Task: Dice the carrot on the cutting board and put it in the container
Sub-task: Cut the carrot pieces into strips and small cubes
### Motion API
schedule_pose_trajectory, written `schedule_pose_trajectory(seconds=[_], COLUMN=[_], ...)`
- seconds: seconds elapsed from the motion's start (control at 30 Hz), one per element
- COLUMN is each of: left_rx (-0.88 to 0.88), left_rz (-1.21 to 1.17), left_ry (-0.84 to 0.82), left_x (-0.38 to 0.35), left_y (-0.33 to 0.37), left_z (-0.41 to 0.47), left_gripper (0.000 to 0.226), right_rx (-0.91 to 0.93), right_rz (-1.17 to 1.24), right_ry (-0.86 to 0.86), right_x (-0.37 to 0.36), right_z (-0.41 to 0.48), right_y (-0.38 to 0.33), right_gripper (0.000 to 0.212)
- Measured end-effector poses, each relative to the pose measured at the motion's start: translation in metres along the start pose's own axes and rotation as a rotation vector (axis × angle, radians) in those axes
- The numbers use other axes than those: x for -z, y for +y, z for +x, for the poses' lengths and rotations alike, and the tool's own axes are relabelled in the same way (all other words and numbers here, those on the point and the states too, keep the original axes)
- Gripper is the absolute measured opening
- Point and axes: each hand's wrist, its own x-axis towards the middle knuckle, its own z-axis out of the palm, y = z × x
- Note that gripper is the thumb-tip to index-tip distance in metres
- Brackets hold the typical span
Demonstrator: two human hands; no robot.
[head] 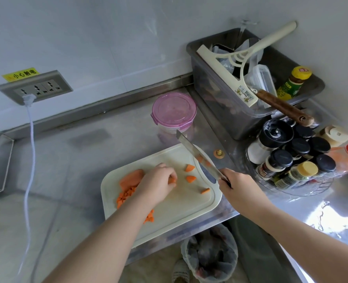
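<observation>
Stainless-steel counter [87,160] runs along a white wall, with a white cutting board [181,209] lying at its front edge. On the middle of the board the left hand [158,181] has its fingers curled down, pinching a small carrot piece [172,180] against the surface. Just behind that hand, toward the board's left edge, lies an uncut carrot chunk [132,177], and a heap of diced carrot [126,196] spreads beside and under the wrist. Three loose wedges [190,178] sit apart toward the board's right edge, between the two hands.

The right hand [237,185] is clenched round the handle of a knife [195,154] over the board's right edge. Its blade is lifted clear of the board and points at the far right corner, with some orange bits on its flat. The container [174,111], its pink lid on, stands on the counter beyond that corner, just past the blade tip. A rack of spice jars [291,156] stands to the right.
</observation>
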Motion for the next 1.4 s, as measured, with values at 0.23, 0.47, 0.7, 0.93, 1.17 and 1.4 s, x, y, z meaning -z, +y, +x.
schedule_pose_trajectory(seconds=[0.23,0.47,0.7,0.93,1.17,1.4], left_rx=[0.302,0.237,0.158,0.110,0.107,0.070], left_rz=[-0.372,-0.478,-0.397,-0.357,-0.316,-0.211], left_ry=[0.152,0.242,0.220,-0.061,-0.068,-0.059], left_x=[0.003,-0.008,-0.014,0.008,0.001,-0.003], left_y=[-0.005,0.005,0.001,-0.009,-0.009,-0.008], left_z=[-0.003,-0.013,-0.021,0.000,0.007,0.006], left_gripper=[0.012,0.021,0.019,0.030,0.024,0.024], right_rx=[0.027,0.020,0.027,0.028,0.044,0.048], right_rz=[-0.009,-0.008,-0.024,-0.021,-0.037,-0.024], right_ry=[-0.013,-0.032,-0.027,-0.015,-0.007,-0.016], right_x=[0.000,0.001,0.003,0.002,0.000,0.001], right_z=[0.000,-0.003,-0.004,-0.007,-0.006,-0.004], right_y=[-0.007,-0.007,-0.007,-0.008,-0.008,-0.009], right_gripper=[0.020,0.021,0.020,0.019,0.020,0.016])
